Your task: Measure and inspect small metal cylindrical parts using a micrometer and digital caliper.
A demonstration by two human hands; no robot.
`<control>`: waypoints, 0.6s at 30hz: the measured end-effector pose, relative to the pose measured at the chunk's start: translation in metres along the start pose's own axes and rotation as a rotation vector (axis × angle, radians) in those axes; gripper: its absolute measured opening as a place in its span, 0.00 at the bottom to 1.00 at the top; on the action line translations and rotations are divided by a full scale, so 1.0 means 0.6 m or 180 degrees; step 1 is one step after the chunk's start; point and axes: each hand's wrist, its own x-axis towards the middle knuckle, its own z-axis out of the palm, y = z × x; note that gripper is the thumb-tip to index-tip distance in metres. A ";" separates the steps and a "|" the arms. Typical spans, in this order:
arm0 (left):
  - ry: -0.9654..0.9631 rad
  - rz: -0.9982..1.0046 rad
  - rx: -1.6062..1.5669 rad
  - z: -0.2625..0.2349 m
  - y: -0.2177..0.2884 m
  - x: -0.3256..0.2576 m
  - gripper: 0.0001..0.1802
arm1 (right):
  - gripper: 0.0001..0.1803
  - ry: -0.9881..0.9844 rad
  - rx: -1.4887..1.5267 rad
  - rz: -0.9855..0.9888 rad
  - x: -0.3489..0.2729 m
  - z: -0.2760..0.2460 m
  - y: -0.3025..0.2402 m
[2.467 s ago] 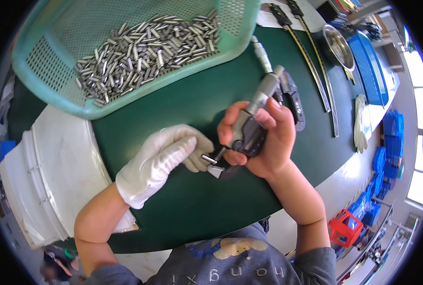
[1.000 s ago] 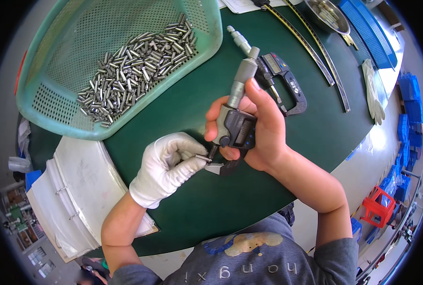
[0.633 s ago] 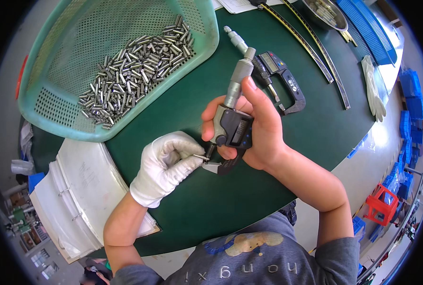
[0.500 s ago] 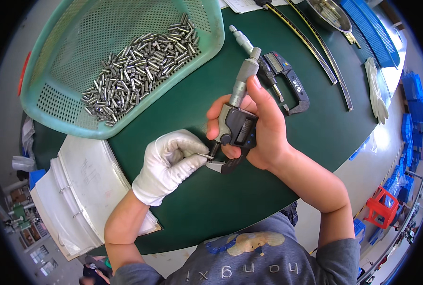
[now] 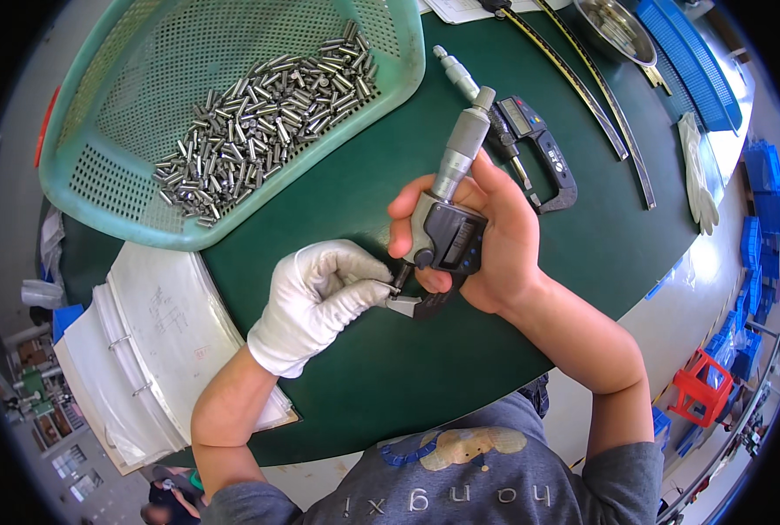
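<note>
White-gloved left hand (image 5: 309,302) pinches a metal pin (image 5: 395,289); right hand (image 5: 505,258) curls fingers round a micrometer (image 5: 443,229).

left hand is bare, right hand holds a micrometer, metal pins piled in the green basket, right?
No, the left hand wears a white glove, as the head view shows; the right hand holds a micrometer, and metal pins are piled in the green basket.

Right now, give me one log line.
left hand: gloved, pinching metal pin | right hand: bare, holding micrometer | pin: at micrometer's measuring gap | green basket: loose pins
</note>
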 end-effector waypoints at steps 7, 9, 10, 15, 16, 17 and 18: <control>0.0009 -0.0018 -0.0046 0.001 -0.001 0.000 0.06 | 0.36 0.0064 -0.0051 -0.0023 -0.002 0.002 -0.002; 0.0003 -0.0017 -0.0053 0.002 0.000 0.001 0.06 | 0.36 0.0059 -0.0076 -0.0035 -0.003 0.001 -0.003; 0.0004 -0.0017 -0.0052 0.002 0.000 0.001 0.06 | 0.36 0.0059 -0.0075 -0.0035 -0.002 0.002 -0.003; -0.0024 -0.0024 -0.0034 0.001 -0.002 0.000 0.07 | 0.35 0.0170 -0.0276 -0.0096 -0.003 0.006 -0.003; -0.0043 -0.0021 -0.0041 0.001 -0.001 0.001 0.07 | 0.35 0.0187 -0.0281 -0.0106 -0.003 0.006 -0.003; -0.0077 -0.0019 0.0025 0.001 0.000 0.001 0.07 | 0.35 0.0190 -0.0286 -0.0091 -0.002 0.005 -0.003; -0.0113 -0.0016 0.0090 0.000 0.001 0.001 0.07 | 0.35 0.0194 -0.0290 -0.0076 -0.002 0.005 -0.003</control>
